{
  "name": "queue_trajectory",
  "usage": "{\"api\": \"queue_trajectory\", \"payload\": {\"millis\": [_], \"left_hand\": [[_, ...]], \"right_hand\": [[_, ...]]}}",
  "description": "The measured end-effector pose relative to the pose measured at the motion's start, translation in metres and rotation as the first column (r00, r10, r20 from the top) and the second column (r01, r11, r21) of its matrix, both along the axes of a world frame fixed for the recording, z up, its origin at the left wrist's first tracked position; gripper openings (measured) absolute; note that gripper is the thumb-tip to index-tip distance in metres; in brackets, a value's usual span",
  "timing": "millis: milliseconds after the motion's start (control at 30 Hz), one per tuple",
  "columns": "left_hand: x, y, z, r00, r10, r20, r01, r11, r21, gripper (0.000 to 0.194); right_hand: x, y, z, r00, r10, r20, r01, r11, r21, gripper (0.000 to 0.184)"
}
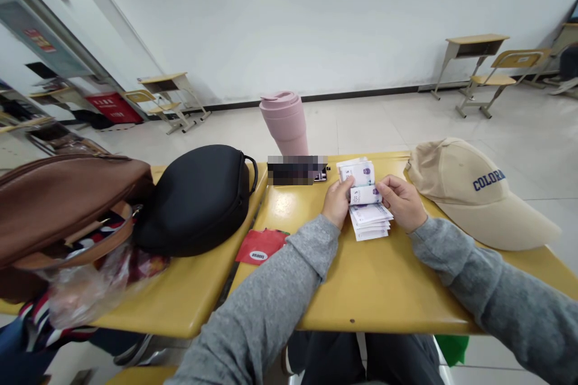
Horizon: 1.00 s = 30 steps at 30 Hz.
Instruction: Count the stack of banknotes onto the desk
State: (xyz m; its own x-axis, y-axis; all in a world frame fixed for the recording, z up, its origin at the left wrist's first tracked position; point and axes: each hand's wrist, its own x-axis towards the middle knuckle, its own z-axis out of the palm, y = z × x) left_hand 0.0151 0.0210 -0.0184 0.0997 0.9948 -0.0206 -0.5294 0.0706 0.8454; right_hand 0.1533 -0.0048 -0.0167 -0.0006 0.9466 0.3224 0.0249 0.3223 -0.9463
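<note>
My left hand (338,201) and my right hand (401,201) meet over a yellow desk (361,289). Both grip a stack of white cards with purple print (368,212), fanned out between them. My left thumb presses the top card while my right fingers pinch its right end. More cards of the same stack spread out flat below my hands. Grey sleeves cover both arms.
A pink lidded cup (285,123) stands at the desk's far edge, a dark blurred item (295,169) beside it. A beige cap (478,189) lies right. A red packet (261,246), black case (196,198) and brown bag (63,204) lie left. Desks and chairs stand behind.
</note>
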Motion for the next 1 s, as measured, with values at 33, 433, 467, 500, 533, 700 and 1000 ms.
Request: {"api": "queue_trajectory", "payload": {"millis": [33,433,467,500,533,700,1000], "left_hand": [[0.000,0.000,0.000,1.000,0.000,0.002,0.000,1.000,0.001,0.031],[0.001,0.004,-0.004,1.000,-0.017,0.019,0.017,1.000,0.020,0.031],[0.001,0.004,-0.004,1.000,-0.021,0.020,0.021,1.000,0.020,0.030],[0.001,0.004,-0.005,0.999,-0.026,0.019,0.025,0.999,0.019,0.030],[0.001,0.004,-0.005,0.999,-0.031,0.017,0.031,0.999,0.018,0.031],[0.000,0.005,-0.006,0.998,-0.068,0.017,0.068,0.998,0.013,0.034],[0.001,0.007,-0.009,0.998,-0.062,0.004,0.062,0.998,0.020,0.033]], "right_hand": [[0.000,0.000,0.000,1.000,-0.001,-0.003,0.001,1.000,0.002,0.033],[0.004,0.004,-0.001,0.997,-0.020,0.069,0.015,0.997,0.078,0.036],[0.005,0.005,-0.001,0.995,-0.056,0.084,0.051,0.997,0.063,0.035],[0.005,0.006,-0.002,0.992,-0.088,0.095,0.084,0.995,0.044,0.034],[0.005,0.007,-0.003,0.988,-0.113,0.102,0.111,0.994,0.023,0.034],[0.006,0.011,-0.006,0.982,-0.156,0.105,0.162,0.986,-0.049,0.035],[0.006,0.013,-0.009,0.982,-0.149,0.120,0.156,0.987,-0.047,0.034]]}}
